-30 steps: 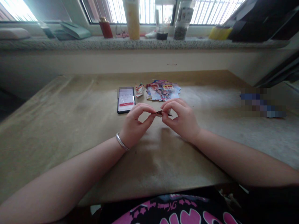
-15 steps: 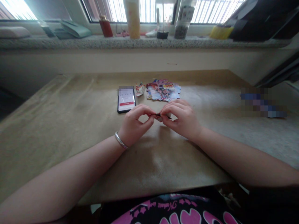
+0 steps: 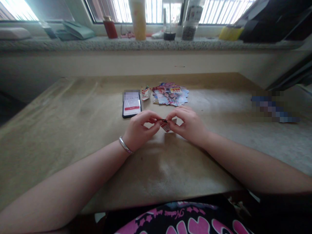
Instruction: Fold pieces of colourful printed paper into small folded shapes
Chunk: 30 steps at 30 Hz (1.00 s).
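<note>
Between my two hands is a small piece of folded printed paper (image 3: pixel 165 126), red and white with a dark upper edge. My left hand (image 3: pixel 143 126) pinches its left end between thumb and fingertips. The fingers of my right hand (image 3: pixel 187 122) are closed on its other end, and a pale corner shows through the gap by the thumb. Both hands hold the paper just above the table, fingertips nearly meeting. Much of the paper is hidden by my fingers. Beyond them lies a stack of colourful printed leaflets (image 3: pixel 172 96), and a small folded paper piece (image 3: pixel 146 93) sits to its left.
A phone (image 3: pixel 132 105) with a lit screen lies on the table (image 3: pixel 60 139) near my left hand. At the right is a blurred-out bluish strip (image 3: pixel 274 109). Bottles, a red container (image 3: pixel 110 28) and a yellow object (image 3: pixel 230 33) stand along the stone windowsill (image 3: pixel 146 45).
The paper has turned between my fingers, so more of its red-and-white printed face hangs below them. My right hand has shifted slightly left. The things on the table have stayed put.
</note>
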Each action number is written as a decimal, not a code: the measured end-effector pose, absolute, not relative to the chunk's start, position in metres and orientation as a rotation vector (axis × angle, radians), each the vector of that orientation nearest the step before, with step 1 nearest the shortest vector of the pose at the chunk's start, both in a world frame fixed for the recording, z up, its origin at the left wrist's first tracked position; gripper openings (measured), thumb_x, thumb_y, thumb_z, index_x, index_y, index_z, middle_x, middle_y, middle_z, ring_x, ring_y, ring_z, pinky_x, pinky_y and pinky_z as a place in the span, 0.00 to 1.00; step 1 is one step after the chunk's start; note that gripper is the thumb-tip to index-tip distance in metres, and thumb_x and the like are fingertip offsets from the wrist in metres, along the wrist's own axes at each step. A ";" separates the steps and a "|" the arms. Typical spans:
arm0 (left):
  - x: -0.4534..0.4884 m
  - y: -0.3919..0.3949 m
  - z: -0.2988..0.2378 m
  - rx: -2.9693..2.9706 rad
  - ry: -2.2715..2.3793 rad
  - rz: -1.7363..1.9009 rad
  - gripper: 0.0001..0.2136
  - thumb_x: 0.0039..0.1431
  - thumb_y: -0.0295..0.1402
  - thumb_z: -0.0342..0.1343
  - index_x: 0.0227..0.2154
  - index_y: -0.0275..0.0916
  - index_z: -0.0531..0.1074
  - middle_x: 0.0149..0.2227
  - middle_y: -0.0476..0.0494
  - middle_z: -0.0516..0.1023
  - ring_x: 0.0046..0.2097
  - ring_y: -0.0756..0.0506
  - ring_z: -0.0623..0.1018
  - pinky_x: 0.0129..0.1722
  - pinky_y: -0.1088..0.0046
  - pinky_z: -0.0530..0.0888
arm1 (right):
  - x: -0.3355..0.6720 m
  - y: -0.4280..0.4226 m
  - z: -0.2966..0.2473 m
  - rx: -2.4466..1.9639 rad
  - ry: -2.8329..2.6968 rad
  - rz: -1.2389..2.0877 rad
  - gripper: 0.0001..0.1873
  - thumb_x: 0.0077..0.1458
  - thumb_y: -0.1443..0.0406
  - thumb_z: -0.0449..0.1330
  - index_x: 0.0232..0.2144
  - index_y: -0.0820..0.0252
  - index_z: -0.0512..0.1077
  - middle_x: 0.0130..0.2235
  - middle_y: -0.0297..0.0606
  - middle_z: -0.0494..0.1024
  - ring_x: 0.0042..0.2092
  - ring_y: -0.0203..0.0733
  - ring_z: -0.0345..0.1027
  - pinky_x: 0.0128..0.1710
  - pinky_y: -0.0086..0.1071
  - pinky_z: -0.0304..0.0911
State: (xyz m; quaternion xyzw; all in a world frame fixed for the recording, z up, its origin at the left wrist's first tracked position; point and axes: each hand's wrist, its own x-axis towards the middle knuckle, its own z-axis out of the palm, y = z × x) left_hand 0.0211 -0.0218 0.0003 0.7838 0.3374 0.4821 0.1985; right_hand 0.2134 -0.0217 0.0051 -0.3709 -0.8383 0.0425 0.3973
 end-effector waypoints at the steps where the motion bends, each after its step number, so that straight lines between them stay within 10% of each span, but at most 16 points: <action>1: 0.021 -0.022 0.000 2.181 0.953 1.343 0.03 0.52 0.27 0.56 0.30 0.35 0.73 0.29 0.48 0.76 0.31 0.53 0.76 0.31 0.79 0.76 | 0.213 -0.021 0.005 -0.939 -2.122 0.122 0.02 0.51 0.68 0.59 0.27 0.59 0.71 0.28 0.36 0.76 0.34 0.39 0.67 0.38 0.34 0.59; 22: 0.021 -0.011 -0.005 1.843 1.062 1.258 0.05 0.54 0.32 0.56 0.28 0.36 0.68 0.26 0.49 0.72 0.28 0.52 0.74 0.24 0.81 0.72 | 0.211 -0.018 -0.002 -1.030 -2.074 0.477 0.05 0.53 0.64 0.59 0.31 0.61 0.72 0.34 0.38 0.75 0.35 0.37 0.66 0.32 0.30 0.63; 30: 0.021 -0.005 -0.011 1.705 0.998 1.061 0.24 0.50 0.34 0.63 0.49 0.36 0.65 0.36 0.42 0.78 0.34 0.48 0.79 0.30 0.75 0.76 | 0.209 -0.009 -0.016 -1.131 -1.796 0.645 0.06 0.51 0.62 0.60 0.29 0.59 0.73 0.29 0.34 0.76 0.29 0.34 0.68 0.28 0.29 0.65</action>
